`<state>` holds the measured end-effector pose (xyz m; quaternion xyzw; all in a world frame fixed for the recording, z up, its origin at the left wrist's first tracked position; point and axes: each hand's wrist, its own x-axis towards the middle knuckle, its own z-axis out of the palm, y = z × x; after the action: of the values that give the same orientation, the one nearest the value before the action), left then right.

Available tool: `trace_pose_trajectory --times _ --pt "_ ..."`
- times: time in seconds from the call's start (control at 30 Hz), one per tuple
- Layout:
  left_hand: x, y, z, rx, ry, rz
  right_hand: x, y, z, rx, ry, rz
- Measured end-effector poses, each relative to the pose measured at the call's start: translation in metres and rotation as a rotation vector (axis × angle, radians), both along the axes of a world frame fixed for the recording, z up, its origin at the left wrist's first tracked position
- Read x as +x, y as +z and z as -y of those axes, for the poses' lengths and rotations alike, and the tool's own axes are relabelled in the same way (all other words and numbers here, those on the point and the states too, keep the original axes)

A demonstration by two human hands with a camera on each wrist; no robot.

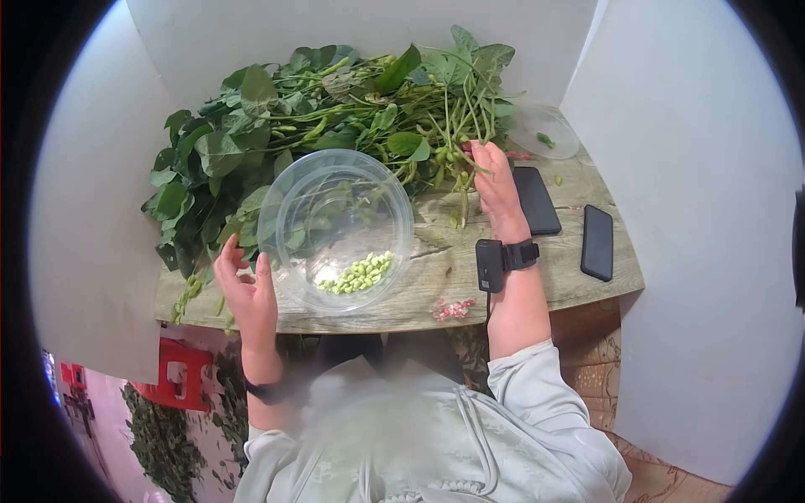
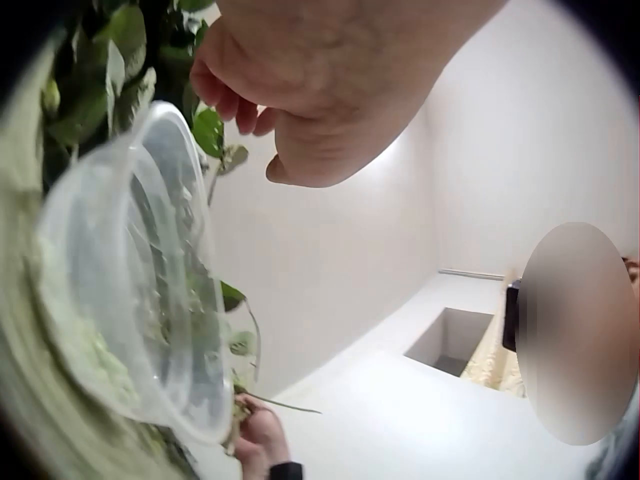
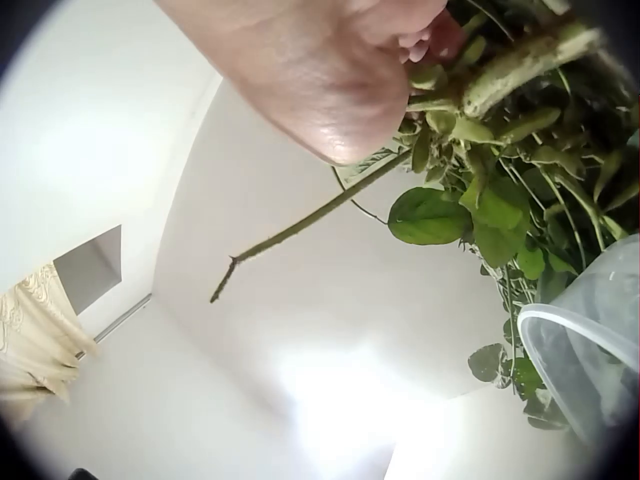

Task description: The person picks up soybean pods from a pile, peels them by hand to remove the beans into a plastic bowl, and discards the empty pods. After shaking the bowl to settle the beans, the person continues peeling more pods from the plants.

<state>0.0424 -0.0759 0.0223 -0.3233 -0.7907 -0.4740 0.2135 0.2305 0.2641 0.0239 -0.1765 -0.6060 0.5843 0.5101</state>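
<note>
Jutting from the gripping right hand, podded stems hang near the tub; left hand relaxed.

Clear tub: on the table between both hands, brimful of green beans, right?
The fill is wrong: the head view shows only a small heap of green beans low in the clear tub, which does sit on the table between the left hand and the right hand.

Podded bean stalks in right fingers, leafy heap beyond, clear tub beside (pale green beans inside)
</note>
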Motion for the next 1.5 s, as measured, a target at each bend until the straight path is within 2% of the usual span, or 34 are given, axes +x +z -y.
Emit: trace_pose_trajectory --times 0.07,0.1,0.17,0.23,0.3,0.43,0.5,0.53,0.6,0.73,0.9,0.97,1.07,1.13,1.27,1.33,1.5 --pt "0.008 0.013 -0.008 0.175 -0.379 0.286 0.0 -0.003 -0.002 0.119 -0.143 0.119" --pt "0.025 0.028 -0.019 0.137 -0.448 0.344 -0.001 -0.003 -0.003 0.121 -0.138 0.118" --pt "0.051 0.054 -0.045 -0.121 -0.568 0.151 -0.001 -0.001 -0.004 0.257 -0.283 0.341" --pt "0.064 0.065 -0.077 -0.215 -0.684 -0.005 -0.002 0.004 0.0 0.285 -0.294 0.357" --pt "0.071 0.077 -0.109 -0.302 -0.734 0.014 -0.003 0.007 0.004 0.311 -0.302 0.372" --pt "0.069 0.082 -0.165 -0.381 -0.755 -0.091 -0.004 0.005 0.002 0.276 -0.362 0.392" --pt "0.064 0.075 -0.192 -0.43 -0.722 -0.231 -0.006 0.005 0.002 0.276 -0.379 0.381" --pt "0.063 0.076 -0.203 -0.424 -0.714 -0.232 -0.005 0.008 0.004 0.299 -0.405 0.392" --pt "0.062 0.079 -0.22 -0.703 -0.677 -0.173 -0.004 0.011 0.007 0.327 -0.429 0.402" --pt "0.067 0.091 -0.231 -0.859 -0.67 -0.087 -0.001 0.013 0.008 0.306 -0.425 0.307" --pt "0.061 0.08 -0.244 -0.838 -0.66 -0.14 0.003 0.017 0.006 0.222 -0.39 0.356" --pt "0.062 0.078 -0.246 -0.833 -0.66 -0.176 0.002 0.008 -0.002 0.177 -0.306 0.285" --pt "0.064 0.075 -0.248 -0.794 -0.64 -0.224 0.0 0.008 -0.001 0.142 -0.346 0.281" --pt "0.066 0.076 -0.249 -0.803 -0.659 -0.116 -0.001 0.008 -0.002 0.131 -0.339 0.258" --pt "0.063 0.073 -0.255 -0.801 -0.715 -0.102 0.001 0.005 -0.004 0.05 -0.283 0.234" --pt "0.06 0.069 -0.257 -0.834 -0.77 -0.245 0.0 0.001 -0.009 0.057 -0.303 0.267" --pt "0.065 0.069 -0.255 -0.92 -0.742 -0.271 0.002 -0.005 -0.016 0.047 -0.253 0.294"
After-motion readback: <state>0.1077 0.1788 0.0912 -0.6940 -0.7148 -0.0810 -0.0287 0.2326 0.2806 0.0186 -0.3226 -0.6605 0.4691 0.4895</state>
